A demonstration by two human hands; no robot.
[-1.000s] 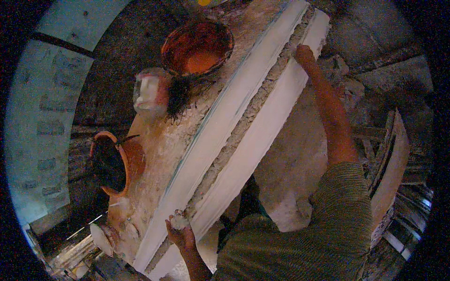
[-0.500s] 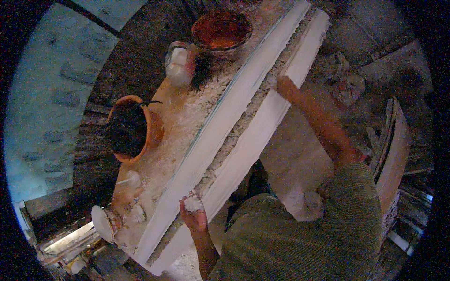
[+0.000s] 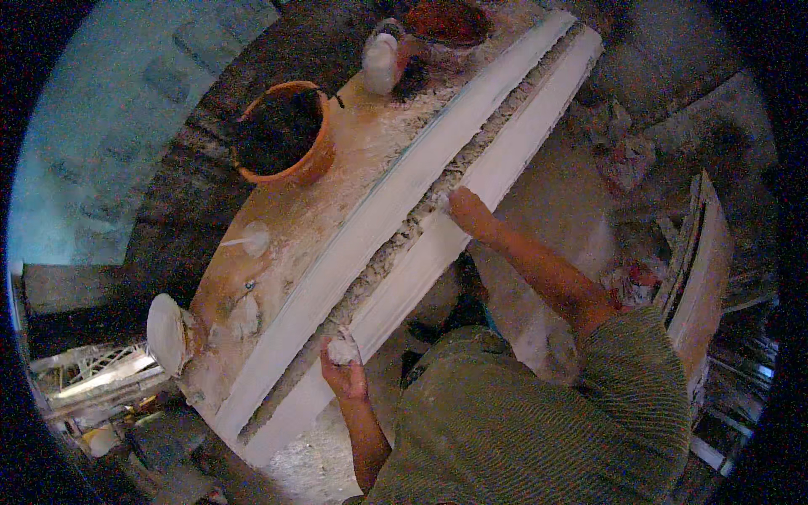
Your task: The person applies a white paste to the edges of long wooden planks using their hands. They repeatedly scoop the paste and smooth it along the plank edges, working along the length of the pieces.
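The long white plaster moulding [image 3: 404, 252] lies diagonally along the dusty workbench [image 3: 278, 244], running from the lower left up to the upper right, with a rough crumbly channel between its two smooth white strips. The right hand [image 3: 465, 210] now rests on that channel near the middle of the length, fingers pressed together flat against the rough fill. A second ago it was far up at the top end of the near strip, and half a second ago partway down, so it has slid steadily toward the person's body; the pass along the seam looks to be moving from the far end to the near one. The left hand [image 3: 343, 370] has stayed at the lower part of the near strip, closed around a white lump of plaster [image 3: 343, 348] held against the edge.

On the bench beyond the moulding stand an orange bucket [image 3: 282, 135] with dark contents, a white bottle [image 3: 380, 63] and a reddish bowl [image 3: 446, 21] near the top edge. A round white disc-shaped piece [image 3: 166, 332] hangs at the bench's left end. To the right, more white moulded lengths [image 3: 703, 269] lean on edge.
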